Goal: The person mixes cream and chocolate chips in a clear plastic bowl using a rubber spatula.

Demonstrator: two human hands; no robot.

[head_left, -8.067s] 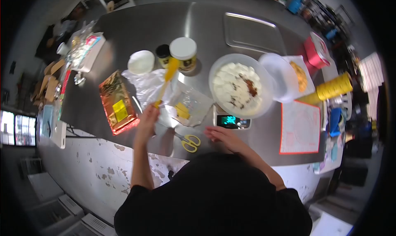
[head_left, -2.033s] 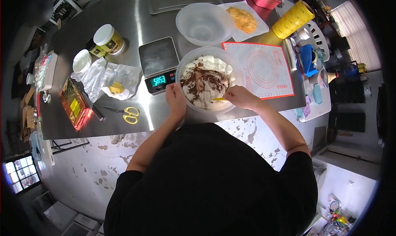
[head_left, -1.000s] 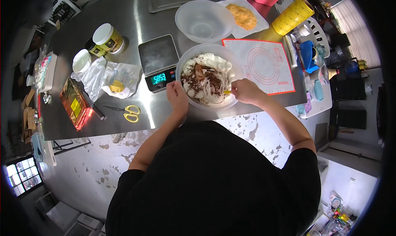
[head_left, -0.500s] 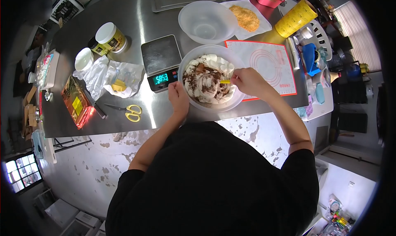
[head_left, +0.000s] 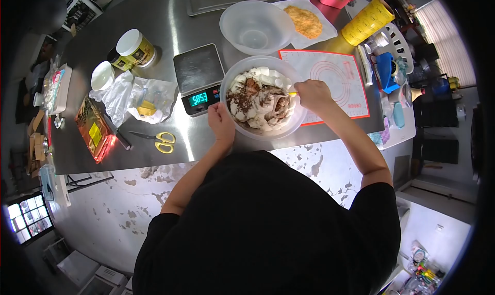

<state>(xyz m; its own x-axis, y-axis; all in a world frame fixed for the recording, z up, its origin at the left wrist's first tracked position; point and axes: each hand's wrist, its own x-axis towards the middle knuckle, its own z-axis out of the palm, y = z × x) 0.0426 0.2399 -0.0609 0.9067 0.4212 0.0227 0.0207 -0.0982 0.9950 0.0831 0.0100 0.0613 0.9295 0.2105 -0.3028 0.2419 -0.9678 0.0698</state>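
Note:
A translucent plastic bowl (head_left: 242, 63) holds a white, fluffy mixture (head_left: 265, 120) streaked with brown, with dark brown powder scattered on top. At the bowl's near left side my left hand (head_left: 221, 122) is closed on the rim. My right hand (head_left: 313, 95) is closed around a yellow-handled stirring tool (head_left: 293, 93) at the bowl's right edge. Most of the handle is hidden in the fist, and the tool's head cannot be made out in the mixture. Left of the bowl a digital scale (head_left: 198, 68) has its display lit.
Behind stands a second translucent bowl (head_left: 256, 24), beside golden crumbs (head_left: 304, 21) on paper. A red-edged mat (head_left: 343, 83) lies right, near a yellow roll (head_left: 367, 21). Leftward are yellow-handled scissors (head_left: 165, 142), butter-like pieces (head_left: 146, 108) in wrapping, a foil bag (head_left: 94, 130) and a tub (head_left: 136, 47).
My right hand has moved slightly right with the tool, toward the bowl's right edge. The mixture is turned over, with more brown streaks on the right. My left hand stays on the rim.

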